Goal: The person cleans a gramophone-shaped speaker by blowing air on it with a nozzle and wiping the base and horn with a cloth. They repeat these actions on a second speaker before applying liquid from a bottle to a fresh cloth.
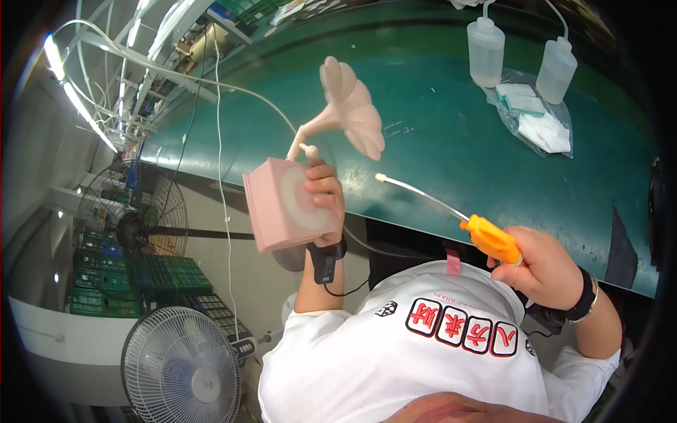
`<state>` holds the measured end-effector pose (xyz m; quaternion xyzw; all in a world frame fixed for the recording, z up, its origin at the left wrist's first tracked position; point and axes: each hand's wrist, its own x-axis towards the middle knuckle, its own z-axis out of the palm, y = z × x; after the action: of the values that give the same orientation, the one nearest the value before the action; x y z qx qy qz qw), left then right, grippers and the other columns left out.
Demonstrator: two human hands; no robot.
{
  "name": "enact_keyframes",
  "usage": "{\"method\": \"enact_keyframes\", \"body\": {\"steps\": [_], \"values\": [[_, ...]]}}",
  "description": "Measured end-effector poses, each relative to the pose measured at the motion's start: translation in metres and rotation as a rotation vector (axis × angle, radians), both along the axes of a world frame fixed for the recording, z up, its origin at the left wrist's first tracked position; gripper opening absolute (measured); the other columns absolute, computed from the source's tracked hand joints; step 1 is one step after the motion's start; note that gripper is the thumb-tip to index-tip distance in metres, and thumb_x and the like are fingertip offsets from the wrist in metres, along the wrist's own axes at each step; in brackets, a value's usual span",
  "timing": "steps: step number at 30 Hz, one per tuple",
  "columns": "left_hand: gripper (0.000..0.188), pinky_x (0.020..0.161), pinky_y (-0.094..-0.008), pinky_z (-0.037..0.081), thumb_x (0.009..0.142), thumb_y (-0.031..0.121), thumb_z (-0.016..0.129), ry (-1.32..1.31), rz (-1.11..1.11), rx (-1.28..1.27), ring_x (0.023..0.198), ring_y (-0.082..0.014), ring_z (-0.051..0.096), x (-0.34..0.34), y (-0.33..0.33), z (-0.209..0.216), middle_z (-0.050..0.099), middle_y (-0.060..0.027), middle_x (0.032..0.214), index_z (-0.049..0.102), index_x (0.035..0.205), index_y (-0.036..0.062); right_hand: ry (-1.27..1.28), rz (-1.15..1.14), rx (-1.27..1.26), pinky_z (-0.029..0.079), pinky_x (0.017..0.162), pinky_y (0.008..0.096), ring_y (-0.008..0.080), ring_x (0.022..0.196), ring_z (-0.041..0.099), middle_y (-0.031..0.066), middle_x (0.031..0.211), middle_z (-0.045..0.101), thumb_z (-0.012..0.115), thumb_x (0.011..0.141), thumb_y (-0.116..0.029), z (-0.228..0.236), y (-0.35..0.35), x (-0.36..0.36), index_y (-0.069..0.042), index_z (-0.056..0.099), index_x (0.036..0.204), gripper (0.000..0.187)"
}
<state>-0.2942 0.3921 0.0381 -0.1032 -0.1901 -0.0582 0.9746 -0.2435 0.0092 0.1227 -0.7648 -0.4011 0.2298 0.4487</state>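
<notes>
Gramophone (282, 201), pink, one. Held aloft across the tabletop's (451, 176) near edge, toward its left end. Left hand (326, 197) wrapped round one side of the base, fingers spread beside the small knob (310, 150); thumb not clearly seen. Horn (356, 106) flared, on a slim neck (295, 145).

Tool (490, 238), orange handle, bent metal tube, pale tip (381, 178). Right hand (541, 262) closed about the handle; tip apart from the horn, over the near edge's side of the tabletop.

Hose (261, 99), pale, passing behind the gramophone; contact cannot be told.

Risks, in my judgement: a drop to the floor, should that one-handed hold slip; a scuffed horn, should the tip swing across; a cracked neck, from any knock; a snag, if the hose catches.
</notes>
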Motion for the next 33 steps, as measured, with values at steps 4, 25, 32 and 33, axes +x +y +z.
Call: {"method": "enact_keyframes", "body": {"steps": [4,25,32,33], "values": [[0.035,0.078,-0.0425,0.057,0.094,0.023,0.06,0.011,-0.16,-0.329,0.105,-0.0246,0.065,-0.002,-0.016,0.012,0.058,-0.0092,0.108,0.053,0.121,0.0031,-0.067,0.132,-0.146,0.048,0.065,0.0401,0.0383,0.078,0.06,0.0147,0.084,0.06,0.073,0.083,-0.047,-0.002,0.005,-0.005,-0.003,0.059,0.097,0.049],[0.052,0.094,-0.051,0.054,0.097,0.031,0.058,0.065,0.261,0.305,0.116,-0.0281,0.056,-0.009,0.013,0.021,0.052,-0.0126,0.131,0.044,0.145,0.0154,-0.239,0.12,-0.05,0.05,0.063,0.0353,0.0313,0.074,0.063,0.0117,0.098,0.064,0.078,0.078,-0.045,0.005,0.005,-0.027,-0.003,0.06,0.101,0.051],[0.048,0.075,-0.0416,0.063,0.094,0.019,0.062,0.092,-0.129,-0.372,0.1,-0.0261,0.062,0.006,-0.01,0.029,0.052,-0.0158,0.126,0.048,0.135,0.0004,-0.237,0.168,-0.241,0.05,0.063,0.0355,0.0314,0.073,0.063,0.0118,0.098,0.064,0.078,0.077,-0.043,-0.011,0.003,-0.032,-0.002,0.06,0.102,0.052],[0.045,0.069,-0.0392,0.064,0.093,0.016,0.062,0.078,-0.184,-0.445,0.096,-0.0261,0.064,0.008,-0.011,0.029,0.054,-0.0161,0.122,0.05,0.132,-0.0025,-0.231,0.148,-0.221,0.05,0.063,0.0355,0.0316,0.073,0.063,0.0118,0.097,0.064,0.078,0.078,-0.044,-0.012,0.001,-0.032,-0.002,0.06,0.101,0.051]]}}
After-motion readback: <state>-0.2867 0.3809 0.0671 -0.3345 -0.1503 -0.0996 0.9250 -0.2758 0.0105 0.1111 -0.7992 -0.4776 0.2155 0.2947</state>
